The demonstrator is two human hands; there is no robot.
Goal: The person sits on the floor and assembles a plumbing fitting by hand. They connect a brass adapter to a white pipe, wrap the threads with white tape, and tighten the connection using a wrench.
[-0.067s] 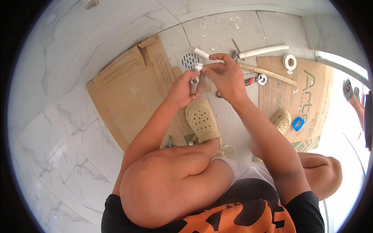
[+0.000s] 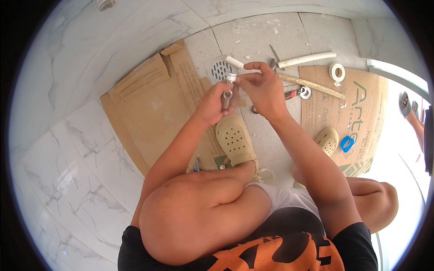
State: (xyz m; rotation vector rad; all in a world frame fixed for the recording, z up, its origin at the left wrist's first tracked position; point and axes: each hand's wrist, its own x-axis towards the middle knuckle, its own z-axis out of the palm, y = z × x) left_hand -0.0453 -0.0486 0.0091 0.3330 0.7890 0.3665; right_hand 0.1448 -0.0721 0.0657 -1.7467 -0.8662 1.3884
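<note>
I am squatting over a tiled floor. My left hand (image 2: pixel 216 103) grips a short metal pipe fitting (image 2: pixel 226 95) held upright, with a white wrapped end at its top. My right hand (image 2: pixel 262 88) pinches a small white roll of sealing tape (image 2: pixel 234 62) right above that end, with a strip running down to the fitting. Both hands meet just over a round floor drain grate (image 2: pixel 220 69).
Flattened cardboard (image 2: pixel 149 113) covers the floor on the left and right. A white pipe (image 2: pixel 307 59), a wooden stick (image 2: pixel 312 86), a tape roll (image 2: pixel 337 72), a red-handled tool (image 2: pixel 292 94) and a blue ring (image 2: pixel 347 144) lie to the right. My beige clogs (image 2: pixel 235 142) stand below the hands. Another person's foot (image 2: pixel 405 104) is at far right.
</note>
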